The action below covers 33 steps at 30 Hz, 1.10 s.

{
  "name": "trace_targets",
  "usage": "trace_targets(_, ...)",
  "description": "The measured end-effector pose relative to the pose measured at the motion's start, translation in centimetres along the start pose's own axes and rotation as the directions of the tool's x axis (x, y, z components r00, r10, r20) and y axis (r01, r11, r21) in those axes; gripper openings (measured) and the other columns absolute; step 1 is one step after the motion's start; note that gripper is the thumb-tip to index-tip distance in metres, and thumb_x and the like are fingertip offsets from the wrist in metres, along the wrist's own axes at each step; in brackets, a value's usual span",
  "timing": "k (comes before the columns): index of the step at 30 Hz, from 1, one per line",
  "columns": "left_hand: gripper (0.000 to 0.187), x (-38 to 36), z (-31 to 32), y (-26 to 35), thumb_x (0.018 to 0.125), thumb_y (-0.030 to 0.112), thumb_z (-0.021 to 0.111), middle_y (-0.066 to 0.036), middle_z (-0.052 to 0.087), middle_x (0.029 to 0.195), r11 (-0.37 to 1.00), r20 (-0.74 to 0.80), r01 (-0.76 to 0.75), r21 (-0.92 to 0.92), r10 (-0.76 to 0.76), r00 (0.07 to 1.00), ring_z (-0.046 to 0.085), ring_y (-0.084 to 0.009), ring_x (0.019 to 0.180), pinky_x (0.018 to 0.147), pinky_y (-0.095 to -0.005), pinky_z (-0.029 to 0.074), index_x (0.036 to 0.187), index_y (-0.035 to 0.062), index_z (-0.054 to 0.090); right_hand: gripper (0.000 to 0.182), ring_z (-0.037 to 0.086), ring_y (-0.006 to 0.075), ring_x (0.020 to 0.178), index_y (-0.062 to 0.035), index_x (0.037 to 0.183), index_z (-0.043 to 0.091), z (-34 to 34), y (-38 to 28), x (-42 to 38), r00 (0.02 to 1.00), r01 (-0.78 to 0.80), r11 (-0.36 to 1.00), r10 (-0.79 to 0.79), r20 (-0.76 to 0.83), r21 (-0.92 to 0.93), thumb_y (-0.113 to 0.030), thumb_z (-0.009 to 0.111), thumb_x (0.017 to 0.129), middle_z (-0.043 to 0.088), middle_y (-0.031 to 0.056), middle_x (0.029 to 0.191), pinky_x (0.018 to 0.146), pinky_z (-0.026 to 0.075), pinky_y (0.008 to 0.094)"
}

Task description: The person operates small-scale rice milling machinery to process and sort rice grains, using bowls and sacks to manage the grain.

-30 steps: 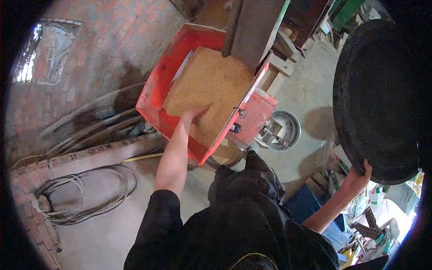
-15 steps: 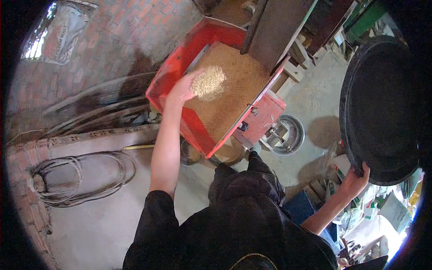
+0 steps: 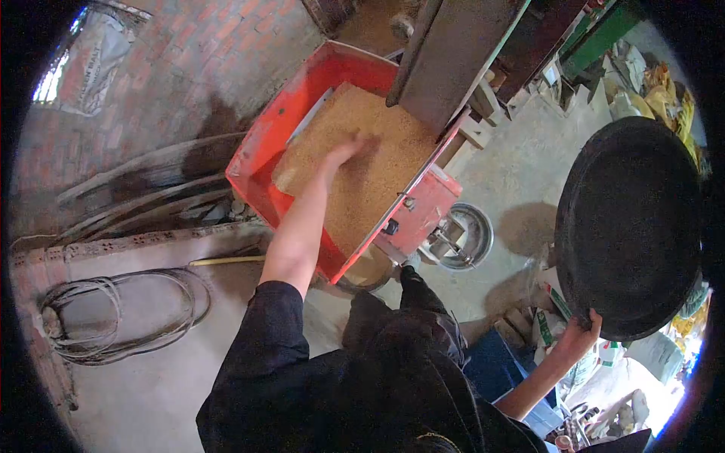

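My left hand reaches over the light brown grain in the red hopper. Its fingers look apart and touch the grain surface; the tips are hard to make out, and no handful shows on it. On the right, my right hand grips the lower rim of a large round black tray, which hangs tilted beside me. The tray's inside shows no grain.
Below the hopper's right side a metal pan stands on the floor. A brown board slopes over the hopper's back. Coiled cable lies at the left, a blue box and bags at the lower right.
The pale handful of grain on my left hand is gone, and that hand has moved right onto the grain. The black tray appears lower, still in my right hand. The whole view has shifted slightly.
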<state>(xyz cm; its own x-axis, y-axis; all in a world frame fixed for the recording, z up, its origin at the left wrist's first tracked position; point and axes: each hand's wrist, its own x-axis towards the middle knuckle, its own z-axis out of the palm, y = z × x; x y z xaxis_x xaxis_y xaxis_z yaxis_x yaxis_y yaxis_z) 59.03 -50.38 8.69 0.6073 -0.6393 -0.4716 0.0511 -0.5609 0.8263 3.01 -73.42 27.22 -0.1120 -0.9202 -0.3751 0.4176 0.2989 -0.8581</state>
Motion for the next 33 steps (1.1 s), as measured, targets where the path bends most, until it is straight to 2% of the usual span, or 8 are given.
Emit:
trace_targets(4, 0.079, -2.1, 3.4, 4.5, 0.078, 0.05, 0.055, -0.015, 0.043, 0.127, 0.818, 0.079, 0.227, 0.528, -0.314, 0.946, 0.043, -0.0237, 0.115, 0.093, -0.0389, 0.037, 0.131, -0.0023, 0.029, 0.029, 0.046, 0.0251, 0.097, 0.0067, 0.096, 0.055, 0.3, 0.9, -0.2, 0.997, 0.066, 0.998, -0.067, -0.046, -0.014, -0.006, 0.061, 0.07, 0.052, 0.0128, 0.106, 0.088, 0.037, 0.0356)
trace_targets(10, 0.057, -7.5, 3.5, 3.7, 0.078, 0.047, 0.057, -0.005, 0.055, 0.11, 0.871, 0.24, 0.325, 0.368, -0.427, 0.872, 0.053, -0.0168, 0.095, 0.079, -0.0331, 0.044, 0.12, 0.01, 0.046, 0.033, 0.048, 0.027, 0.097, 0.0093, 0.098, 0.053, -0.3, 3.0, 1.3, 0.995, 0.09, 0.933, -0.074, 0.06, -0.35, -0.005, 0.059, 0.069, 0.053, 0.0162, 0.106, 0.086, 0.04, 0.0375)
trace_targets(13, 0.045, -9.4, 2.1, 3.0, 0.079, 0.042, 0.056, -0.003, 0.057, 0.104, 0.907, 0.26, 0.36, 0.218, -0.409, 0.875, 0.055, -0.0141, 0.09, 0.075, -0.0295, 0.045, 0.113, 0.0112, 0.053, 0.03, 0.05, 0.0264, 0.094, 0.0091, 0.095, 0.055, 3.3, 3.6, -0.6, 0.94, 0.331, 0.77, -0.219, 0.261, -0.546, -0.005, 0.059, 0.069, 0.054, 0.0152, 0.104, 0.085, 0.042, 0.0363)
trace_targets(15, 0.038, -8.6, 0.2, -0.6, 0.083, 0.031, 0.053, -0.005, 0.058, 0.105, 0.956, 0.3, 0.118, -0.27, -0.033, 0.953, 0.057, -0.0148, 0.091, 0.075, -0.0295, 0.047, 0.113, 0.0077, 0.053, 0.029, 0.051, 0.0259, 0.092, 0.0084, 0.094, 0.055, 4.2, 4.3, 0.0, 0.98, 0.151, 0.939, -0.102, 0.169, -0.308, -0.006, 0.059, 0.069, 0.055, 0.0136, 0.103, 0.083, 0.043, 0.0343)
trace_targets(18, 0.034, -10.8, -1.8, 3.7, 0.085, 0.022, 0.05, -0.008, 0.059, 0.108, 0.739, 0.269, 0.228, -0.634, -0.065, 0.961, 0.057, -0.0176, 0.096, 0.082, -0.0326, 0.047, 0.114, 0.0038, 0.053, 0.03, 0.052, 0.0257, 0.09, 0.0085, 0.095, 0.055, 2.7, 5.8, 2.8, 0.973, -0.02, 0.992, 0.048, 0.226, -0.127, -0.005, 0.059, 0.069, 0.055, 0.0135, 0.102, 0.081, 0.044, 0.0332)
trace_targets(26, 0.044, -15.3, -6.6, 10.4, 0.09, 0.036, 0.044, -0.012, 0.06, 0.107, 0.452, 0.023, -0.002, -0.892, 0.05, 0.998, 0.058, -0.0206, 0.097, 0.086, -0.034, 0.045, 0.11, -0.0016, 0.054, 0.034, 0.05, 0.0253, 0.093, 0.01, 0.099, 0.053, 4.7, 6.9, 2.5, 0.971, 0.032, 0.978, 0.019, 0.238, -0.208, -0.005, 0.059, 0.07, 0.052, 0.0139, 0.105, 0.081, 0.043, 0.0354)
trace_targets(30, 0.041, -16.1, -7.0, 12.0, 0.09, 0.034, 0.045, -0.01, 0.06, 0.106, 0.559, 0.047, 0.002, -0.829, 0.065, 0.997, 0.058, -0.0193, 0.094, 0.086, -0.0332, 0.044, 0.105, -0.0021, 0.057, 0.032, 0.049, 0.0248, 0.093, 0.0113, 0.095, 0.053, 6.8, 5.9, 0.3, 0.976, -0.12, 0.993, 0.115, 0.187, 0.015, -0.005, 0.059, 0.069, 0.051, 0.0142, 0.106, 0.082, 0.043, 0.0354)
trace_targets(33, 0.028, -14.0, -7.1, 9.2, 0.083, 0.02, 0.056, -0.01, 0.063, 0.099, 0.935, -0.095, -0.349, -0.059, 0.343, 0.934, 0.06, -0.018, 0.088, 0.079, -0.0316, 0.047, 0.102, -0.0004, 0.06, 0.026, 0.051, 0.0225, 0.09, 0.0083, 0.094, 0.055, 5.6, 5.9, 0.4, 0.968, -0.088, 0.995, 0.094, 0.233, -0.037, -0.003, 0.058, 0.071, 0.054, 0.013, 0.1, 0.081, 0.043, 0.0338)
